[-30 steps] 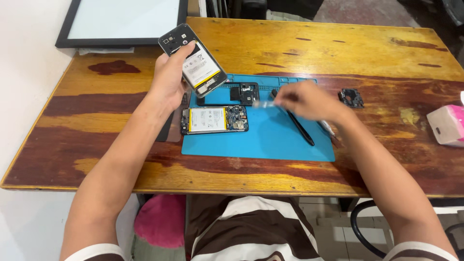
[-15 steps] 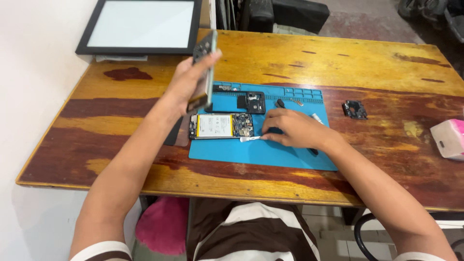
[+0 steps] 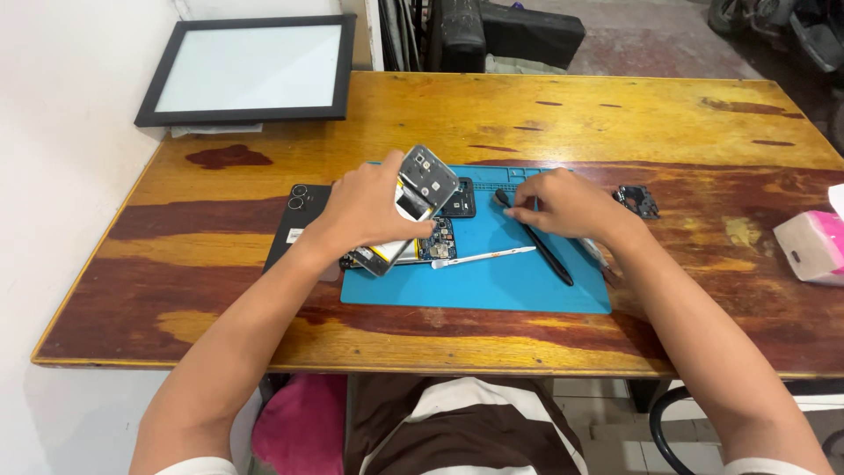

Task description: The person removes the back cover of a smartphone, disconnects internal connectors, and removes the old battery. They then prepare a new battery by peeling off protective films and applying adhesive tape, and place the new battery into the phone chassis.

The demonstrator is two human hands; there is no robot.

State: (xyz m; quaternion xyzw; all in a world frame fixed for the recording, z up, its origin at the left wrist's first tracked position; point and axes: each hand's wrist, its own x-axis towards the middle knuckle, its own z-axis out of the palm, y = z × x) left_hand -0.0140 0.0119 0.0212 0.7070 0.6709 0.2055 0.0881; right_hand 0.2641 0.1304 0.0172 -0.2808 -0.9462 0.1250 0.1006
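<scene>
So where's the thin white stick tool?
In the head view, the thin white stick tool lies flat on the blue mat, near its middle, just right of the opened phone and left of the black tool.

Both bare forearms reach forward from the lower corners of the view, elbows bent and spread wide, converging toward the middle; the left hand (image 3: 369,207) is raised a little, back of the hand turned up toward the camera, wrist nearly straight, fingers curled round in a closed grip with the thumb tucked on the far side; the right hand (image 3: 563,204) lies lower, palm down, knuckles up, wrist bent slightly inward so the hand points to the left; its fingers are drawn together, fingertips (image 3: 512,200) pinched at the leading edge; the two hands sit near each other but apart; short sleeve cuffs show at both upper arms
</scene>
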